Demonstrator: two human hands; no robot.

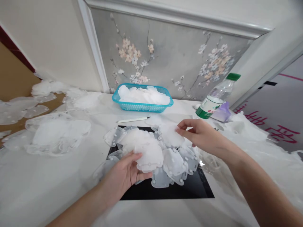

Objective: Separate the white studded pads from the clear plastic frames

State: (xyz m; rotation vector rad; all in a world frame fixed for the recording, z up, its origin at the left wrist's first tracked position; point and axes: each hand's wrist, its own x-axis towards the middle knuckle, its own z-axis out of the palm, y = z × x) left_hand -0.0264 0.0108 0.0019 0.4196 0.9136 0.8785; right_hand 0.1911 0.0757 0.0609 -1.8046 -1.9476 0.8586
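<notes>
My left hand point(132, 167) grips a frosted white plastic piece point(149, 157) with rounded tabs along its edge, thumb on top and fingers beneath. To the right, my right hand point(193, 130) pinches the edge of another white translucent sheet point(170, 134) between thumb and fingertips. Under both hands spreads a loose heap of similar pieces point(162, 178), many with small round dots near their edges. The heap lies over a black board point(189, 189) on the white table. How many layers each hand holds, I cannot tell.
A blue basket point(142, 107) full of white pieces stands against the wall behind a pale pen point(133, 119). A green-capped water bottle point(214, 101) stands right, near a purple packet point(223, 112). More pieces point(56, 134) pile up left; clear plastic film point(258, 160) covers the right side.
</notes>
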